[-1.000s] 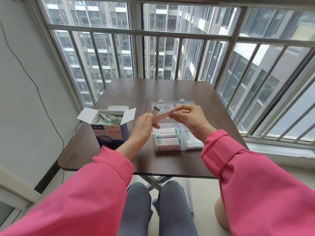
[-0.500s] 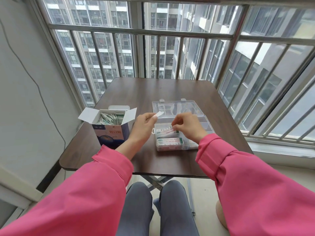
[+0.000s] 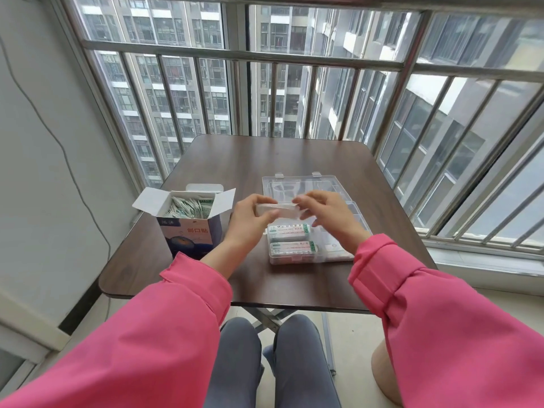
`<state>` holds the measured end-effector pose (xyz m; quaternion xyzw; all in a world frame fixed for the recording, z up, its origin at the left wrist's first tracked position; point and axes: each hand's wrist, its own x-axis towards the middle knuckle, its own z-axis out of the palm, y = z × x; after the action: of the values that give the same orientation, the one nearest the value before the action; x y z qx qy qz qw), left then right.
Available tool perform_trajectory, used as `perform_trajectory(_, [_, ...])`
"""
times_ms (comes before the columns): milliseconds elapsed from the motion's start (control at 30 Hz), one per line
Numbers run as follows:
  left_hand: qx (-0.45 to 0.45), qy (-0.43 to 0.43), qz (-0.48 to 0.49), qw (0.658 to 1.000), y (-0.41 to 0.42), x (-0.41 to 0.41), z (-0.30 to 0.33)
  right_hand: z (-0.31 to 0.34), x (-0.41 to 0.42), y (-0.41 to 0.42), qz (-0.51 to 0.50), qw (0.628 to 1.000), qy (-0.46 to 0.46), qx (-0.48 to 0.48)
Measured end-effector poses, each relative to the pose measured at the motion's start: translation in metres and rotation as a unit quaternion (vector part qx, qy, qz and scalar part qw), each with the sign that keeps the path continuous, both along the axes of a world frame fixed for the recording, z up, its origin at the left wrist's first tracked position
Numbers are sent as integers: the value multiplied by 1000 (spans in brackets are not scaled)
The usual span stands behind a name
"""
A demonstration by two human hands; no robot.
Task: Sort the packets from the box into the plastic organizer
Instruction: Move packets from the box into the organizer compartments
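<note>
An open blue-and-white box (image 3: 188, 231) stands at the left of the table, full of several small white-and-green packets (image 3: 190, 208). To its right lies a clear plastic organizer (image 3: 338, 251) with its lid folded back; two of its near left compartments hold stacked packets (image 3: 290, 231). Above the organizer's left side, my left hand (image 3: 250, 222) and my right hand (image 3: 326, 214) hold a small white stack of packets (image 3: 276, 210) between them, each pinching one end. The motion blurs the stack.
The dark wooden table (image 3: 265, 160) stands against a window with metal bars (image 3: 241, 55). A grey wall with a hanging cable (image 3: 59, 142) is at the left. My knees (image 3: 265, 363) are under the near table edge.
My right hand has risen out of the organizer, where it had put a packet, and come back to the stack in my left hand. Both hands now hold that stack above the organizer.
</note>
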<state>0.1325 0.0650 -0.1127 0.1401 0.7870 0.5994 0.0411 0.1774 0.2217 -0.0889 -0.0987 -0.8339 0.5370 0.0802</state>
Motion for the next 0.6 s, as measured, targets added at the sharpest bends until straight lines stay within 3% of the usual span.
perform_trajectory(67, [20,-1,-9,1000,2,2,3,6,1,-2,2,988,-32,-151])
perform_trajectory(100, [33,-1,-19,999,3,4,4,7,2,-2,-2,983,-50,-178])
perform_trajectory(200, [48,0,-48,998,7,7,8,8,4,-1,5,976,-97,-192])
perform_trajectory(300, [30,3,-62,998,10,5,5,5,3,3,16,975,-72,-211])
perform_trajectory(433, [-26,-4,-62,998,6,3,-1,0,1,9,-26,996,-33,-78])
perform_trajectory(600, [-148,68,-29,986,6,-3,0,-12,-8,4,-33,994,-37,99])
